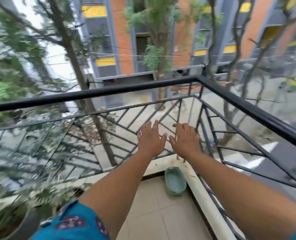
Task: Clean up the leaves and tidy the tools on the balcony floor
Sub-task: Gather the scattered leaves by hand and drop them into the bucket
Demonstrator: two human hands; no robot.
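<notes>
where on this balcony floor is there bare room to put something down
The beige tiled floor is bare between the left forearm and the pale concrete kerb, below the oval green basin. The corner is taken by that basin. Lower left is crowded with leafy plants. Both the left hand and right hand are empty, spread toward the black metal railing.

The scene is lit by soft, even daylight, and no hard shadows are cast. The strip of sky (57,54) at upper left is blown out to white. Heavy motion blur is seen across the trees (19,49) and the building (161,32), strongest toward the left edge. The railing (109,91) is bent by wide-angle distortion. The forearms are rendered fairly sharp.
</notes>
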